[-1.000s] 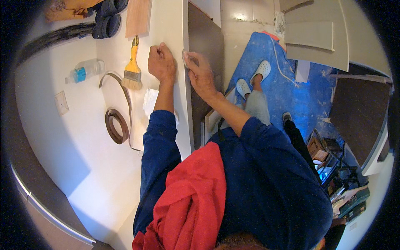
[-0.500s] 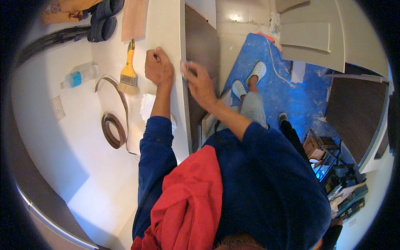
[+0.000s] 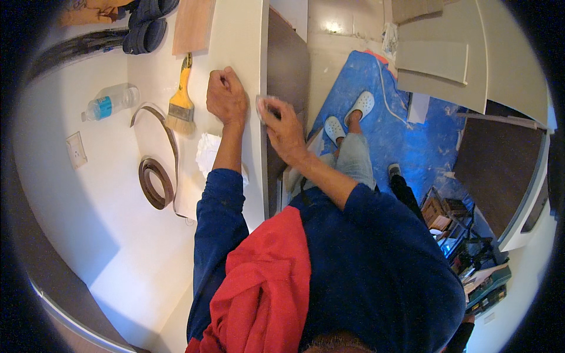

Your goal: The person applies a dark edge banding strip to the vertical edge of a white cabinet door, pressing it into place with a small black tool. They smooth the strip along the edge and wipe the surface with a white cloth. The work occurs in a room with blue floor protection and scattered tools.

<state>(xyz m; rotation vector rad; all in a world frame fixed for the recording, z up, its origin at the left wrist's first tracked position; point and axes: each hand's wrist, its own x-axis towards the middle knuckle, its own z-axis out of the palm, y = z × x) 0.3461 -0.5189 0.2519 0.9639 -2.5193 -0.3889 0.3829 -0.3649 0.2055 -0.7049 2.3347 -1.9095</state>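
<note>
My left hand (image 3: 228, 100) is closed in a fist and rests on the white panel top (image 3: 238, 35); nothing shows in it. At the panel's right edge, my right hand (image 3: 285, 130) pinches a small pale pad (image 3: 260, 108) between thumb and fingers. The pad lies against the edge beside the dark brown side face (image 3: 287, 70); its exact kind is blurred. Left of my fist lies a paintbrush with a yellow handle (image 3: 182, 88). Crumpled white paper (image 3: 207, 152) sits by my left forearm.
A coil of brown edge banding (image 3: 145, 183) and a plastic bottle (image 3: 115, 102) lie to the left. Dark sandals (image 3: 145, 35) and a wooden strip (image 3: 193, 26) are at the far left. Panels (image 3: 432, 59) and a blue floor sheet (image 3: 382, 141) lie right. Another person's shoe (image 3: 394, 170) shows.
My right hand has shifted slightly toward me along the panel's edge with the pale pad. My left fist stays on the panel top. The view has shifted slightly.
</note>
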